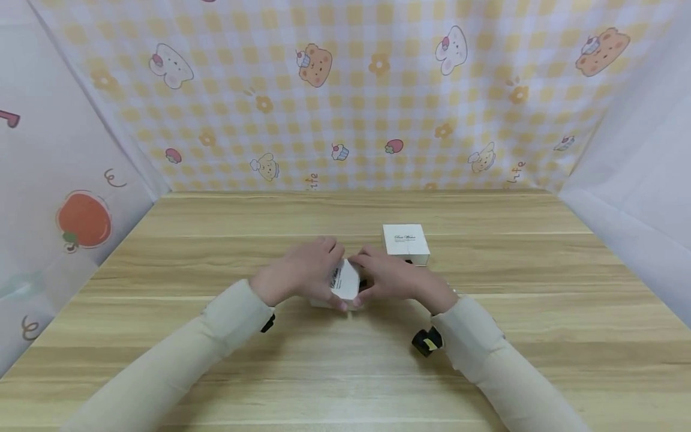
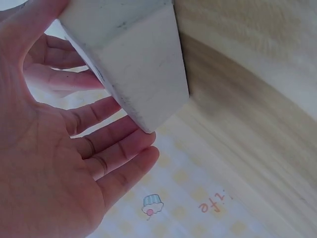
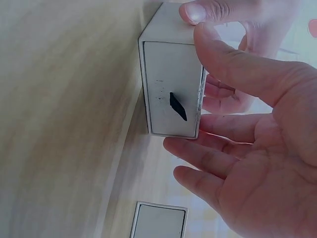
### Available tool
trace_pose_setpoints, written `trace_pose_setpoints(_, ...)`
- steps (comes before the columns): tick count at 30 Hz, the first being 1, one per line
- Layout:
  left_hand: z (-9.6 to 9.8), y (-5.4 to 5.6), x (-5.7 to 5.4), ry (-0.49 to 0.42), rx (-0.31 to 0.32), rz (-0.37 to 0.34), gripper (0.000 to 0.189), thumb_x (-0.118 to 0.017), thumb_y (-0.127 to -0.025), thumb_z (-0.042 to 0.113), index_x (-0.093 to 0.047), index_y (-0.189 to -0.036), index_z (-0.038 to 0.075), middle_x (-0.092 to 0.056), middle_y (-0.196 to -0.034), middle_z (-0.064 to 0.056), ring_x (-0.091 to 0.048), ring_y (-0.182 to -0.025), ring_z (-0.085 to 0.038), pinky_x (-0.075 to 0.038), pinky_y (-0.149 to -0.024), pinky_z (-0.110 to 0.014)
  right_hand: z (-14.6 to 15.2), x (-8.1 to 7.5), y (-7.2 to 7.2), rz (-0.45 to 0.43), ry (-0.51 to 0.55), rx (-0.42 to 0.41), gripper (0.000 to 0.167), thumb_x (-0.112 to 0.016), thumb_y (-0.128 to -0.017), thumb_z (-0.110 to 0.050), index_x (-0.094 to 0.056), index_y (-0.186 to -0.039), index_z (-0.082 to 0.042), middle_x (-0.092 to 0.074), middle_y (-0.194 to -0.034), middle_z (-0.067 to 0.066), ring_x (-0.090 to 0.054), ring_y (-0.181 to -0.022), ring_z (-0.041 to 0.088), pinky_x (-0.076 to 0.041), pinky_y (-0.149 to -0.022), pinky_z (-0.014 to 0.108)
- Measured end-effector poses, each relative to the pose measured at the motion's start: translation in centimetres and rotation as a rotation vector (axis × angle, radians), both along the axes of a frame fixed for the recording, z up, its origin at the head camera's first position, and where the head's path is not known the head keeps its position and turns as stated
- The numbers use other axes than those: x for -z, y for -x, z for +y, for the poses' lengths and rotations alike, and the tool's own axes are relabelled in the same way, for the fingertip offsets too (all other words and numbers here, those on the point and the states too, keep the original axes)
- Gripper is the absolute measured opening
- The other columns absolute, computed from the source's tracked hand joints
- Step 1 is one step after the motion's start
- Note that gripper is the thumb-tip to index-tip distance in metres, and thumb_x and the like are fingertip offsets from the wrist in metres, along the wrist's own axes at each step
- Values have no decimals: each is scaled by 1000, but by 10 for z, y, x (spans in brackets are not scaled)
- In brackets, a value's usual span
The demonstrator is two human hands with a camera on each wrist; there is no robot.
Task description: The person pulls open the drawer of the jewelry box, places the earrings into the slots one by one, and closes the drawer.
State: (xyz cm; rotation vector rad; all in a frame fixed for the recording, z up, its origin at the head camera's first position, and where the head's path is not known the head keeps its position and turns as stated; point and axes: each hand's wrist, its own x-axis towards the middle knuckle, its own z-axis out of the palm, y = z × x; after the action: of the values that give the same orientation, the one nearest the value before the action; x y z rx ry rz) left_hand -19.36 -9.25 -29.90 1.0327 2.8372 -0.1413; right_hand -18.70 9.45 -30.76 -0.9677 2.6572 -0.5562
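Note:
A small white drawer-style gift box (image 1: 346,283) with dark script on its top sits on the wooden table between both hands. My left hand (image 1: 303,271) grips its left side, thumb at the near edge and fingers at the far one. At the right end, my right hand (image 1: 393,278) holds the box between thumb and fingers. The right wrist view shows this end as a drawer front with a black ribbon tab (image 3: 178,106), and both thumbs close together on the near side. In the left wrist view, the box's plain side (image 2: 143,69) faces the camera.
A second white box (image 1: 406,241) with similar script stands just beyond my right hand, a dark tab at its near side. Black wrist devices (image 1: 427,342) hang below the sleeves. A checked cloth (image 1: 345,120) rises behind the table's far edge.

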Motion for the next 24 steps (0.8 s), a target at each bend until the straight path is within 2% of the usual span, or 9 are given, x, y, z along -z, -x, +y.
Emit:
trace_pose_setpoints(8, 4, -12, 5, 11, 0, 14, 89, -65, -64, 73, -47, -121, 7, -47, -104, -2, -42, -90, -14, -42, -72, -27, 8, 2, -9, 0, 35, -35, 76, -76, -75, -31, -43, -135, 2, -49, -116, 8, -49, -96, 17, -43, -84, 31)
trace_pose_setpoints(15, 6, -24, 10, -24, 34, 74, 84, -64, -65, 73, -49, -116, 7, -46, -98, -1, -41, -86, -13, -41, -72, -26, 14, 1, -19, -38, 58, -35, 77, -75, -76, -31, -40, -138, 0, -48, -121, 8, -51, -100, 17, -45, -89, 34)
trace_pose_setpoints(20, 6, -29, 11, -47, 55, 87, 85, -64, -64, 73, -48, -116, 7, -45, -97, -1, -41, -85, -14, -40, -73, -27, 16, 3, -24, -25, 58, -50, 79, -74, -77, -34, -38, -140, -3, -48, -120, 6, -51, -95, 16, -46, -86, 32)
trace_pose_setpoints(24, 7, -33, 11, -49, 48, 89, 86, -63, -65, 73, -48, -117, 7, -47, -97, -1, -42, -84, -13, -40, -69, -25, 17, 4, -27, 8, 27, -49, 80, -73, -76, -36, -39, -140, -4, -49, -118, 5, -52, -91, 14, -46, -82, 29)
